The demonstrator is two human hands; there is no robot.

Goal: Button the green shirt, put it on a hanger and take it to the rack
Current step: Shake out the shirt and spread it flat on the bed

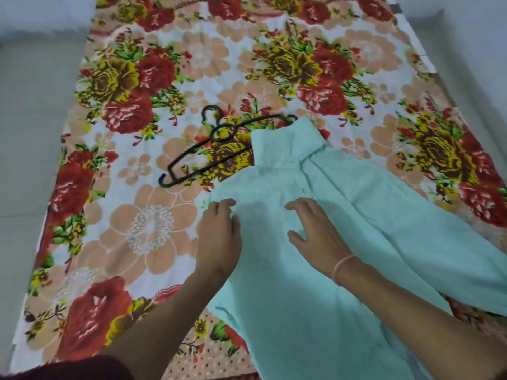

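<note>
Two hands, palms down on green shirt (343, 242): left hand (219, 237) at its left edge, fingers relaxed, gripping nothing; right hand (315, 234) mid-cloth, fingers spread. Shirt spread on floral sheet (142, 229), collar far. Black hanger (216, 145) far-left, partly under collar.

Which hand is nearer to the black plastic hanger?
Left. The left hand rests on the light green shirt, just short of the black hanger; the right hand lies farther right.

Your green shirt (343, 215) hides part of the hanger (219, 144). The bottom edge crops the shirt; blur hides whether it is buttoned.
</note>
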